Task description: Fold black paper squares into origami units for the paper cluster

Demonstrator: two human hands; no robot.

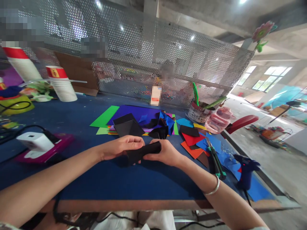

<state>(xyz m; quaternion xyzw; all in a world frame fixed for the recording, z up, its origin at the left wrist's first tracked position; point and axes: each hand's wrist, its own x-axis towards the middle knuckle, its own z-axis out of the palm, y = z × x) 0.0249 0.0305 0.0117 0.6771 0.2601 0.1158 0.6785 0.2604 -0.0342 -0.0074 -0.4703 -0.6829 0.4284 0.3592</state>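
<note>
Between both hands, just above the blue tabletop (pixel 115 182), is a folded piece of black paper (pixel 139 154). My left hand (pixel 126 145) grips its left part, thumb on top and fingers behind. The right end is pinched by my right hand (pixel 166 152), with the thumb on the near side. Beyond the hands lie flat black paper squares (pixel 128 125) on a stack of coloured sheets (pixel 104 117). Folded blue and black paper pieces (pixel 166 121) are heaped at the right of that stack.
Loose coloured squares (pixel 194 140), a utility knife (pixel 216 159) and a blue glue gun (pixel 248 171) lie to the right. At left are a power strip (pixel 63 142) with a white charger (pixel 35 141) and stacked paper cups (pixel 62 86). A perforated metal screen (pixel 134 57) stands behind.
</note>
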